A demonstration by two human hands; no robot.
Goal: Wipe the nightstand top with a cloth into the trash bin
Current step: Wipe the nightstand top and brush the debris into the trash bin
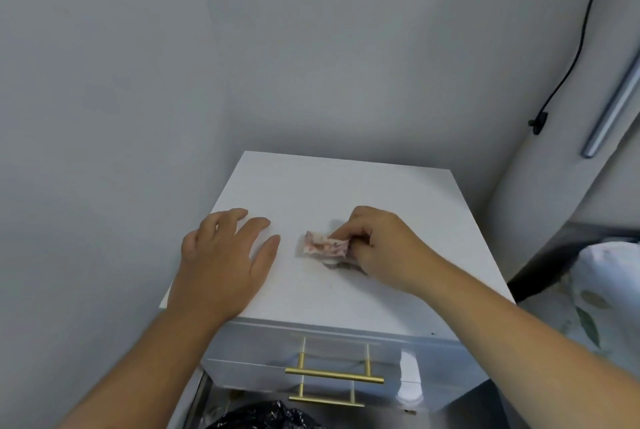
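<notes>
The white nightstand [332,193] stands in a wall corner, the black-lined trash bin [266,416] below its front edge, likely to catch debris. The left hand [225,255] lies flat, fingers spread, near the left edge, apparently bracing. The right hand [381,241], its grip pinched shut on the crumpled cloth [323,244], presses it mid-top beside a dark smear [341,266].

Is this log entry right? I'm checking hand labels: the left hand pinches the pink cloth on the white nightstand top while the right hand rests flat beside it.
Not quite: the hands are swapped. In the head view the right hand pinches the pink cloth on the white nightstand top, while the left hand rests flat beside it.
</notes>
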